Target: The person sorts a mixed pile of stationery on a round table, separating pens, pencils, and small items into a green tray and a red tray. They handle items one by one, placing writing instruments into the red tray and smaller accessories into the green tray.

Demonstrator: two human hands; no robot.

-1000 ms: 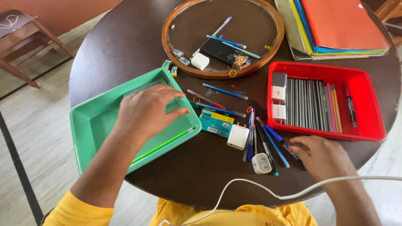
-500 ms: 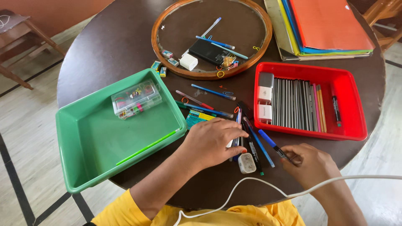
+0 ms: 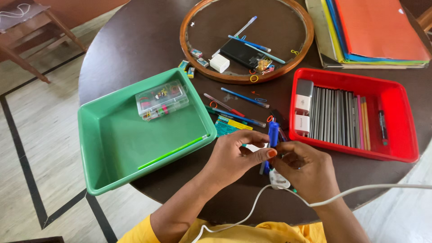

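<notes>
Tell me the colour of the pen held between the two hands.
Blue: the pen stands upright between the left hand and right hand, head view.

My left hand [image 3: 236, 157] and right hand [image 3: 306, 168] cover most of the blue pen [image 3: 273, 133]; I see only its upper end. The white charger [image 3: 280, 180] peeks out under my right hand. The folder stack [image 3: 373, 31] runs off the top edge. Contents of the clear box [image 3: 162, 100] are too small to tell.
</notes>
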